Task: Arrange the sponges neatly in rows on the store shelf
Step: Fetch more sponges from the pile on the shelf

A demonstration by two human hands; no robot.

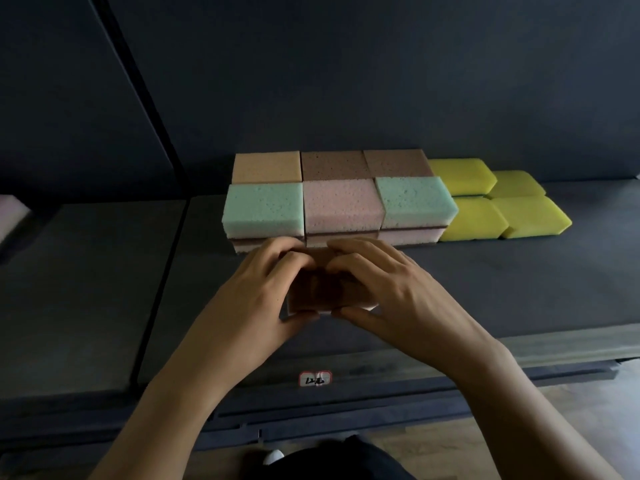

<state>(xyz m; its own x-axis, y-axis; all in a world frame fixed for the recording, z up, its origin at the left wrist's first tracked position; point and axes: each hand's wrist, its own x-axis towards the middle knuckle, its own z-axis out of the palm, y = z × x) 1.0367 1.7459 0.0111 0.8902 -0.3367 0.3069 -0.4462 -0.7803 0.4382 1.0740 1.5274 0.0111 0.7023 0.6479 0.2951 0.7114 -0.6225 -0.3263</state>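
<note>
Both hands hold one brown sponge (323, 287) just above the dark shelf (485, 282), in front of the stacked rows. My left hand (263, 282) grips its left side and my right hand (388, 282) its right side, fingers curled over the top. Behind it stand stacked sponges in two rows: a green sponge (263, 207), a pink sponge (343, 206) and another green sponge (415, 200) in front, an orange sponge (266, 166) and two brown sponges (334, 164) at the back. Most of the held sponge is hidden by my fingers.
Several yellow sponges (498, 206) lie flat to the right of the stacks. A pale pink sponge (10, 213) sits at the far left on the neighbouring shelf. A small white label (315, 378) is stuck on the shelf's front edge. Wooden floor shows below.
</note>
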